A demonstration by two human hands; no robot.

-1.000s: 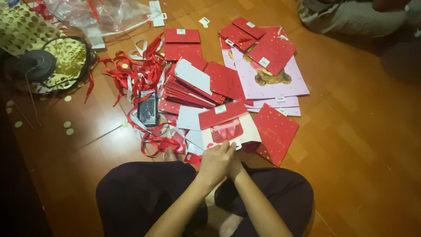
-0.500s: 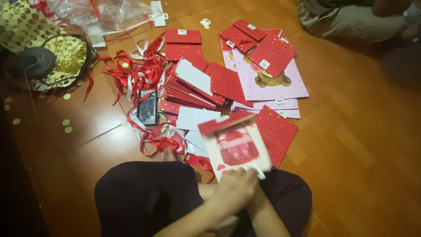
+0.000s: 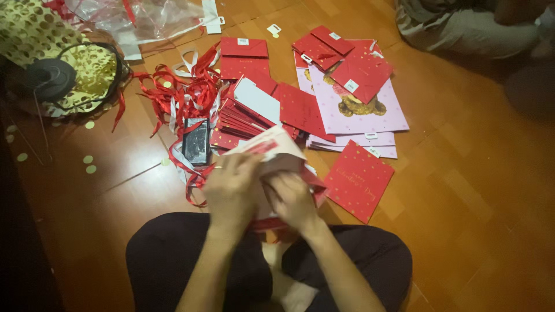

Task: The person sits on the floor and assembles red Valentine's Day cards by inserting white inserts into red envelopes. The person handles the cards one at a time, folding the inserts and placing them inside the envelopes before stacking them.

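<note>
Here, a red-and-white paper bag [image 3: 272,151] is held low over the person's crossed legs, just above the wooden floor [image 3: 462,190], with its long axis slanting from the lap up and away toward the pile of flat red bags [image 3: 254,112]. Its far, white end points up-left and tilts upward; the near end is hidden under the fingers. It looks pale on the broad face with a red band and red edges, though it is blurred and its print cannot be made out. The left hand [image 3: 231,190] is closed over the bag's left side, and the right hand [image 3: 295,199] grips it from the right near the lower edge. Just left of the bag lies a dark rectangular phone [image 3: 196,141] among loose red ribbons [image 3: 179,92]. A red dotted bag [image 3: 358,180] lies flat to the right, near pink bags with a bear picture [image 3: 352,107].
</note>
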